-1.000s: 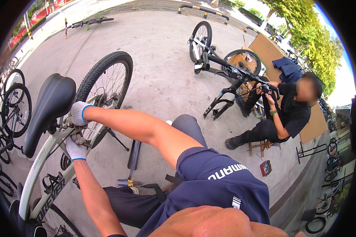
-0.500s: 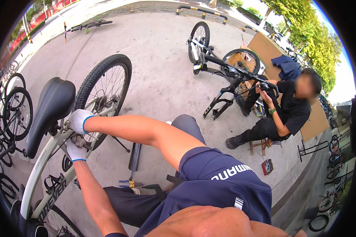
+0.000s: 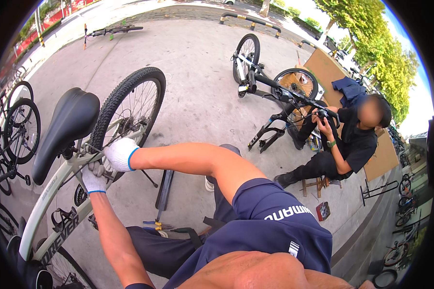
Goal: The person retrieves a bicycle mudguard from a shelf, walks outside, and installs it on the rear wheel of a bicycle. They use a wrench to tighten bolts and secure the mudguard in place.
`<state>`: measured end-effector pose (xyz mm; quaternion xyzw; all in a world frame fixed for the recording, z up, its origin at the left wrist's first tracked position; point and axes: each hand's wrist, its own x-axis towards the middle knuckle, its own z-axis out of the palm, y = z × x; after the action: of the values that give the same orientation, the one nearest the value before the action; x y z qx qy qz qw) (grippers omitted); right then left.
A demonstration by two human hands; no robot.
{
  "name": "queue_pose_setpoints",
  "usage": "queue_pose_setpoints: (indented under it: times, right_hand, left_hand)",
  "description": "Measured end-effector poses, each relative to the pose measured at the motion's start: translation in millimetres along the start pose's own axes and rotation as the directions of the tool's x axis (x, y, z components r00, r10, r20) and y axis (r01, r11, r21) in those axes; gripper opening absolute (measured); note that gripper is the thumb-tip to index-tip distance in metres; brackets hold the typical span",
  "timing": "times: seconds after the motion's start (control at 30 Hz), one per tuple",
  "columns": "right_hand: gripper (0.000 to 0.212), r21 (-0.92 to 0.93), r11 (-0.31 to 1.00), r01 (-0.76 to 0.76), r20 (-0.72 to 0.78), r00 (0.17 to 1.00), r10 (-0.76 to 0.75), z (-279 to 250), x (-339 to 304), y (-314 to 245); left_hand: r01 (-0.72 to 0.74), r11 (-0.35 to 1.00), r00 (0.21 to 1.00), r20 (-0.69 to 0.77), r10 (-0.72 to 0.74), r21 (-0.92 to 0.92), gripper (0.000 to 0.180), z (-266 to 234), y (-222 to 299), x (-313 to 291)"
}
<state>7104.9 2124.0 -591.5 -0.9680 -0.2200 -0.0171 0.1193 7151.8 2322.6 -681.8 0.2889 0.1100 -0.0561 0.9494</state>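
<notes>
A pale bicycle (image 3: pixel 37 212) with a black saddle (image 3: pixel 67 130) stands at my left, its knobbly rear wheel (image 3: pixel 130 106) pointing away from me. Both my hands wear white knit gloves with blue cuffs and are at the frame just behind the saddle. My left hand (image 3: pixel 94 177) is closed, with curled fingers, beside a short dark part at the frame; what it grips cannot be made out. Just above and to the right, my right hand (image 3: pixel 121 154) shows its back and looks closed. A thin dark cable (image 3: pixel 92 146) runs near it; its fingertips are hidden.
Pliers with yellow-and-blue handles (image 3: pixel 157 225) lie by my leg, near a long black bar (image 3: pixel 165 190). At the right, a seated person (image 3: pixel 357 135) handles a bicycle without its front wheel (image 3: pixel 263 84). Several bicycles (image 3: pixel 21 127) line the left; another (image 3: pixel 113 30) lies far off.
My right hand has moved to the right, away from the seat post area. The left hand stays at the frame. The whole view has shifted slightly.
</notes>
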Motion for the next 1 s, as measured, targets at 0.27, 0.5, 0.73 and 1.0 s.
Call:
queue_pose_setpoints:
  times: [0.27,0.5,0.73,1.0]
  right_hand:
    - [0.018,0.003,0.992,0.130,-0.132,0.983,-0.128,22,9,32]
    - [0.018,-0.022,0.977,0.212,-0.145,0.966,-0.213,29,18,55]
    - [0.024,-0.083,0.962,0.262,-0.186,0.944,-0.273,19,33,70]
    - [0.026,0.165,0.984,0.062,-0.131,0.991,-0.040,12,18,33]
  left_hand:
    - [-0.001,0.998,0.993,0.121,0.009,-0.061,0.025,-12,0,5]
    - [0.038,0.994,0.990,0.141,-0.024,-0.101,0.026,-11,1,5]
    - [0.027,0.996,0.995,0.096,-0.019,-0.086,0.025,-6,4,0]
    - [0.012,1.000,0.996,0.084,-0.014,0.019,0.019,4,4,-7]
